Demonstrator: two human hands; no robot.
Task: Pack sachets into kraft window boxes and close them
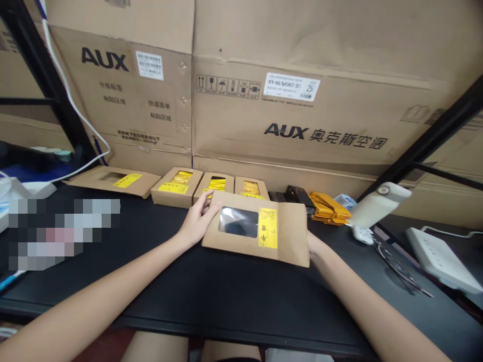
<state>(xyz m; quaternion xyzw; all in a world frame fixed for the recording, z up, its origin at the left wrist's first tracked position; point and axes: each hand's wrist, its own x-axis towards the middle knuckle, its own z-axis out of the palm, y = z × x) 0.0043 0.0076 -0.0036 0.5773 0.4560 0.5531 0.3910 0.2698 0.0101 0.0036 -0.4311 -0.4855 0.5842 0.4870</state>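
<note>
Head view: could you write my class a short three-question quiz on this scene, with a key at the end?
1. Multiple choice: The left hand holds
A) a pen
B) a cardboard box
C) a cup
2. True or false: The bottle is farther right in the picture than the held box.
3. Fill in: The label on the held box is ____ in colour.
Key: 1. B; 2. True; 3. yellow
</note>
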